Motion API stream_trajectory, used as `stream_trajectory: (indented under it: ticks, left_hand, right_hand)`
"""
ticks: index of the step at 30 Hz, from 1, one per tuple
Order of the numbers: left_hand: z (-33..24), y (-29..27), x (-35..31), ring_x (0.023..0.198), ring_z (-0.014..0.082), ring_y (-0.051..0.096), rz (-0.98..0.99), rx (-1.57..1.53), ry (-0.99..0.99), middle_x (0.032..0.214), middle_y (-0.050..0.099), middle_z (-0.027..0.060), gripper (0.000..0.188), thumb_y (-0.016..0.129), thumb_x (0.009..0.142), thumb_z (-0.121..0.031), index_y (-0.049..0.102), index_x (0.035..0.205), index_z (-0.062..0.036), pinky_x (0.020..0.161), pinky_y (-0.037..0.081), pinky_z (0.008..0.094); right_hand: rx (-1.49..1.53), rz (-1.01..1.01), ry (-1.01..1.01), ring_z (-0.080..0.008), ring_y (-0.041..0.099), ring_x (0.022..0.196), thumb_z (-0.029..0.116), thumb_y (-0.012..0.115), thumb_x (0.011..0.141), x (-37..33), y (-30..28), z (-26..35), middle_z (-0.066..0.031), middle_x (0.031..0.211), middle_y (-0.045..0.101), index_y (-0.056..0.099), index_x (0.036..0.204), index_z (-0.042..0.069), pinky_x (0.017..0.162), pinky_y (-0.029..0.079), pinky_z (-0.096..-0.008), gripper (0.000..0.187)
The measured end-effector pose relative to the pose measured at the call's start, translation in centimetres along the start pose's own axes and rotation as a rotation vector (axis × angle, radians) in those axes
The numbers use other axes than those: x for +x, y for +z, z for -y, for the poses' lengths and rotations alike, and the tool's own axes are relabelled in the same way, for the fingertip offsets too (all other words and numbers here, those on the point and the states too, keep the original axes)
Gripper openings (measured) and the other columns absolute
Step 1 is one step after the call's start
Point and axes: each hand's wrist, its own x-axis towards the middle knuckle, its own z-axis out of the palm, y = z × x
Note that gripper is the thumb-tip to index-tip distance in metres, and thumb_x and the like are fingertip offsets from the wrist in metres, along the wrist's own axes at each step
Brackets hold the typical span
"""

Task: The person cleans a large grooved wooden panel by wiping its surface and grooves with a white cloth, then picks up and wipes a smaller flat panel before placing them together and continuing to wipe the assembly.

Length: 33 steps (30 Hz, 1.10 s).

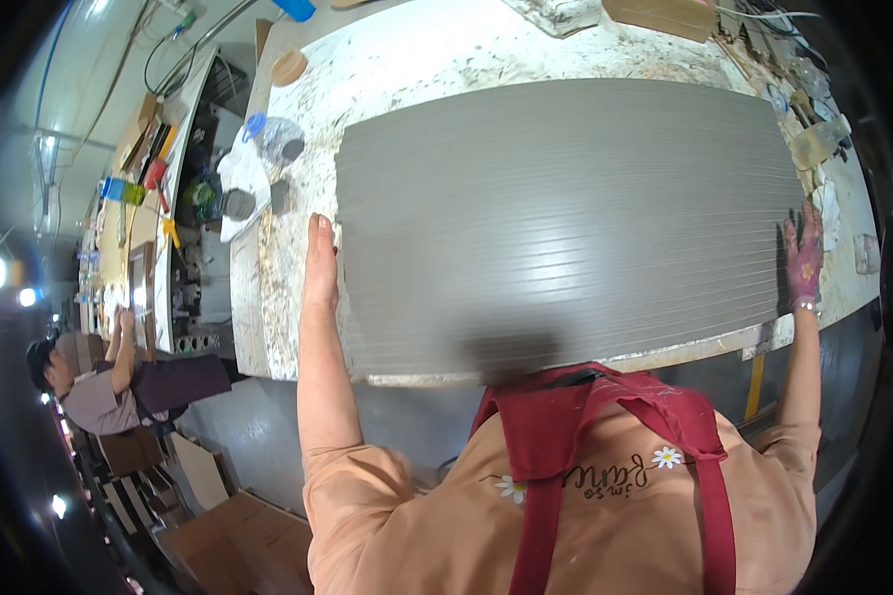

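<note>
A large grey panel with fine parallel lines (566, 198) lies flat on the stained white worktable (387, 74), its near edge close to my body. Along the panel's left edge rests my left hand (320, 263), bare, its fingers stretched out and together. My right hand (806, 258), in a pink-purple glove with a flower and with bare fingertips, stands at the opposite edge with fingers spread. Both palms face the panel's short sides; whether they press on it I cannot tell. A bracelet circles my right wrist.
Left of the panel are a clear plastic jug with a blue cap (276, 139), a white cloth (240, 183) and a round tan disc (289, 67). A clear bottle (819, 142) and scraps lie at the right. Another person (104, 392) works at a bench on the far left.
</note>
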Motion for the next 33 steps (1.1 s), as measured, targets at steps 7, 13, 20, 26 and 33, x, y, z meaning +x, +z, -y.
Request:
stream_trajectory:
  ticks: [7, 13, 20, 26, 33]
  left_hand:
    - [0.5, 2.3, 3.4, 0.137, 0.0298, 0.030, 0.029, 0.248, -0.018, 0.147, 0.032, 0.0222, 0.067, 0.046, 0.096, -0.039, 0.025, 0.144, 0.0023, 0.111, 0.023, 0.0357]
    - [-1.1, 3.4, 2.2, 0.134, 0.0278, 0.033, 0.045, 0.042, -0.085, 0.146, 0.032, 0.0214, 0.062, 0.046, 0.097, -0.029, 0.023, 0.145, 0.0036, 0.110, 0.026, 0.0350]
    - [2.1, 1.9, 2.7, 0.135, 0.0254, 0.031, -0.043, 0.150, -0.121, 0.148, 0.032, 0.0173, 0.062, 0.046, 0.098, -0.033, 0.026, 0.144, 0.0028, 0.111, 0.023, 0.0346]
    - [-0.2, 2.5, 2.5, 0.138, 0.0256, 0.027, -0.012, 0.152, -0.141, 0.151, 0.026, 0.0157, 0.065, 0.046, 0.097, -0.035, 0.022, 0.147, -0.0003, 0.112, 0.020, 0.0339]
    - [-0.7, 3.0, 4.1, 0.139, 0.0268, 0.025, -0.034, 0.205, -0.155, 0.151, 0.025, 0.0157, 0.062, 0.043, 0.099, -0.035, 0.022, 0.146, -0.0003, 0.113, 0.018, 0.0357]
  right_hand:
    - [0.493, 0.161, 0.511, -0.0358, 0.038, 0.131, 0.049, 0.041, 0.095, 1.7, 6.9, -13.7, -0.0209, 0.142, 0.040, 0.039, 0.139, 0.002, 0.107, 0.030, -0.0381, 0.064]
    - [0.341, 0.183, 0.654, -0.0316, 0.035, 0.134, 0.049, 0.037, 0.096, 0.8, 4.3, -8.9, -0.0190, 0.142, 0.040, 0.042, 0.137, 0.001, 0.109, 0.027, -0.0356, 0.063]
    - [0.205, 0.212, 0.664, -0.0334, 0.041, 0.128, 0.048, 0.038, 0.096, 1.9, 3.9, -6.9, -0.0193, 0.137, 0.045, 0.044, 0.133, 0.003, 0.105, 0.031, -0.0369, 0.058]
    - [0.176, 0.186, 0.698, -0.0396, 0.049, 0.116, 0.046, 0.040, 0.095, 1.7, 2.8, -5.8, -0.0227, 0.126, 0.051, 0.049, 0.124, 0.007, 0.095, 0.038, -0.0411, 0.049]
    - [0.031, 0.264, 0.458, -0.0375, 0.053, 0.108, 0.038, 0.045, 0.095, 2.0, 1.2, -5.5, -0.0211, 0.120, 0.054, 0.047, 0.124, 0.007, 0.093, 0.041, -0.0398, 0.042]
